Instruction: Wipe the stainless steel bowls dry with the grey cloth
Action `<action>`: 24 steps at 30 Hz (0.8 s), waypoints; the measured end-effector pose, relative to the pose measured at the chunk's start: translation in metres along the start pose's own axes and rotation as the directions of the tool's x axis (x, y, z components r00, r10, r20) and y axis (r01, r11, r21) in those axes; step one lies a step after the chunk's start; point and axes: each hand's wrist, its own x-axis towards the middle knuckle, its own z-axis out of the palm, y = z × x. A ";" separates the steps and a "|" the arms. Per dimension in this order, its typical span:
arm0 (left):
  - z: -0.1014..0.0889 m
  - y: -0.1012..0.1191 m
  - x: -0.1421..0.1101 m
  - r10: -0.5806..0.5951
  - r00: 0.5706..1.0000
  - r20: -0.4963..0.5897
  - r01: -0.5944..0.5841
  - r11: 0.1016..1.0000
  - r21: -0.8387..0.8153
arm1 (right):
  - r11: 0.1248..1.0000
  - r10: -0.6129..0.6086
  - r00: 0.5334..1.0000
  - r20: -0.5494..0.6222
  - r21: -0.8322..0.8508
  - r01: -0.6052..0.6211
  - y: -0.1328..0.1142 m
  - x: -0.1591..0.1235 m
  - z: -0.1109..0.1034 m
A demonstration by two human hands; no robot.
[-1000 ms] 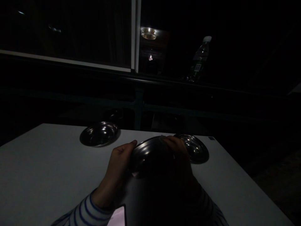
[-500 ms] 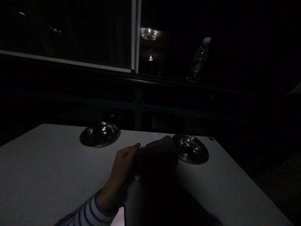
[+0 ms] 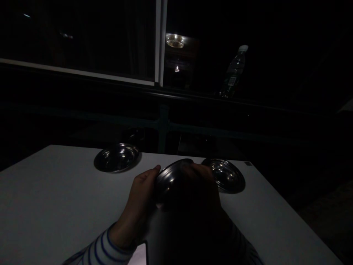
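My left hand (image 3: 140, 197) grips the left edge of a shiny metal plate (image 3: 168, 182), its thumb on the rim. The plate is tilted up above the table. My right hand (image 3: 205, 184), blurred and in deep shadow, lies over the plate's right part with its fingers bent. A dark cloth shows at this hand half a second ago; now it is mostly hidden in the shadow. Two more metal plates rest on the table, one at the back left (image 3: 116, 158) and one just beyond my right hand (image 3: 230, 178).
The white table (image 3: 68, 198) ends at a dark railing (image 3: 163, 121). Behind stands a window frame (image 3: 159, 44). A clear bottle with a white cap (image 3: 234, 71) leans on the ledge. A bright flat thing with a dark edge (image 3: 140, 254) lies near my left sleeve.
My right hand swept up over the plate with the cloth covering it, then drew back, so the metal shows again. My left hand shifted slightly and kept its hold. The other plates stayed put.
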 end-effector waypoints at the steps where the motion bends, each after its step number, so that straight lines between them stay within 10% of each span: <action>1: 0.000 0.000 0.000 -0.004 1.000 0.004 0.004 1.000 0.003 | 0.999 -0.040 0.999 0.003 -0.024 0.041 -0.004 -0.001 0.003; 14: 0.001 -0.004 0.004 -0.051 0.997 -0.049 0.048 0.997 -0.061 | 0.981 -0.080 0.990 0.112 -0.167 0.098 -0.043 -0.044 0.034; 24: 0.001 0.001 0.002 0.005 0.997 -0.076 0.000 0.998 0.064 | 0.997 -0.073 0.997 0.036 -0.009 0.073 -0.016 -0.013 0.017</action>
